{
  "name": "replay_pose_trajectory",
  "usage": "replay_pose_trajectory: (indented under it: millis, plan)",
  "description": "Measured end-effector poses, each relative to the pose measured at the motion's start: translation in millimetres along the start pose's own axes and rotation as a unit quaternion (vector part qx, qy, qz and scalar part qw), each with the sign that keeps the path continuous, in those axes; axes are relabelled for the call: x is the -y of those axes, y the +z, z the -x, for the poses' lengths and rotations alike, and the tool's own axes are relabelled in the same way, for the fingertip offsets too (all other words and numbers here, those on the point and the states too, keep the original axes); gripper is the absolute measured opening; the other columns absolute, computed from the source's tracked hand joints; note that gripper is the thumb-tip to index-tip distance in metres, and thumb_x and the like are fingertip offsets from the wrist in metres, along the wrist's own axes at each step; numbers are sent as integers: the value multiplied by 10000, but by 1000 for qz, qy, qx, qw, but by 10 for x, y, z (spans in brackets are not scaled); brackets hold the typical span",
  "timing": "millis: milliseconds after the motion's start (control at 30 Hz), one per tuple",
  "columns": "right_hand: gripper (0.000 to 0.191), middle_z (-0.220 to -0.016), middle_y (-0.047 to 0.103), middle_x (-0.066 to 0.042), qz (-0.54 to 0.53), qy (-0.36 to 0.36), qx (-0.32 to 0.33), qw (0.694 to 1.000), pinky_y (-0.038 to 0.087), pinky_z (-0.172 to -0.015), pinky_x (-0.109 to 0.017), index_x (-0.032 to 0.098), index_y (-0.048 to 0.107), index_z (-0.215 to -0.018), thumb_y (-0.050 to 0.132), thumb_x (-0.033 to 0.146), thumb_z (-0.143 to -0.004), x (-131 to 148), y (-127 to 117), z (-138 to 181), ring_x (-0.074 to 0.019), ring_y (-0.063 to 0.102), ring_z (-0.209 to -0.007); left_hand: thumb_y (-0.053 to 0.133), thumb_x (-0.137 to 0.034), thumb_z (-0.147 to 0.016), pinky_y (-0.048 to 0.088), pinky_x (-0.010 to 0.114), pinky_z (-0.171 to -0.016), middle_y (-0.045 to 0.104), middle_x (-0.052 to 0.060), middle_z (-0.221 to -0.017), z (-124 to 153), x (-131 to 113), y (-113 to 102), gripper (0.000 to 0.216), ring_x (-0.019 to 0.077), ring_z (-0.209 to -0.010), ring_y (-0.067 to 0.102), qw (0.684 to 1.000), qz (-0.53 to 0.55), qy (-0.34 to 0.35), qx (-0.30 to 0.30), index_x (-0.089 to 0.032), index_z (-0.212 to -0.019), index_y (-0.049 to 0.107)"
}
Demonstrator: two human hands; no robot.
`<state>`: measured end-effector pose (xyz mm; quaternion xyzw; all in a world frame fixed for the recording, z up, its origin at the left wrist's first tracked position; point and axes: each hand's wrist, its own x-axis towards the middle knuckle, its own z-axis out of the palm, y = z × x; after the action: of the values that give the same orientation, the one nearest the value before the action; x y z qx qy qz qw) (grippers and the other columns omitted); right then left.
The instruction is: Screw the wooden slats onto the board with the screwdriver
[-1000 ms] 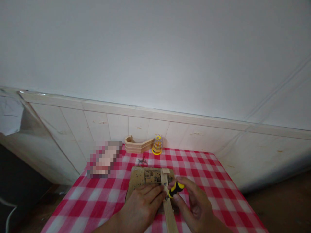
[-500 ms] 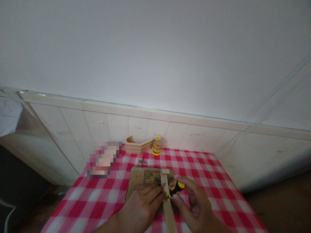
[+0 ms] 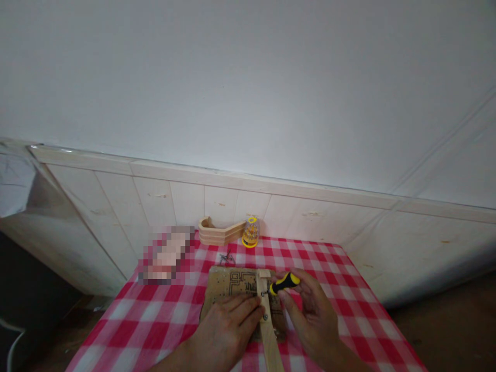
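A flat wooden board (image 3: 225,284) with dark printed lines lies on the red-and-white checked tablecloth (image 3: 155,320). A pale wooden strip (image 3: 268,341) runs over it toward me. My left hand (image 3: 225,330) presses down on the board and the strip, fingers lying flat together. My right hand (image 3: 312,320) is closed on a small black-and-yellow screwdriver (image 3: 284,283), its tip at a screw near the far end of the strip.
At the table's back edge stand a curved wooden piece (image 3: 219,232) and a yellow clear-topped bit holder (image 3: 251,232). A few dark screws (image 3: 225,257) lie behind the board. A blurred patch (image 3: 166,256) sits at the left. White wood panelling (image 3: 310,217) backs the table.
My right hand has lifted the screwdriver and shifted it away from me along the strip, from a lower screw to one nearer the strip's far end. My left hand has stayed in place.
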<state>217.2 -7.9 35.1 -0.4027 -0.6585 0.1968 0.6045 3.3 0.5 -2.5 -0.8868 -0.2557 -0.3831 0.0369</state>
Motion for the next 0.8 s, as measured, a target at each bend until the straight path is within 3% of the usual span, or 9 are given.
replay_pose_trajectory:
  millis: [267, 800]
  plan:
    - [371, -1144, 802, -111, 25, 32, -4, 999, 678, -896, -387, 273, 676, -1316, 715, 236, -950, -76, -27, 29, -256, 805, -1003, 365, -154, -1092, 623, 328, -910, 771, 73, -1154, -17, -5, -11, 327, 191, -1010, 758, 1000, -5, 2, 1, -163, -1205, 672]
    - [454, -1142, 811, -59, 11, -1, 13, 1000, 662, -898, -292, 341, 629, -1365, 678, 143, -960, -30, -10, -10, -209, 811, -995, 358, -191, -1109, 617, 303, -898, 781, 74, -1118, -55, -14, -44, 337, 185, -968, 762, 1000, -5, 10, -16, -151, -1178, 685]
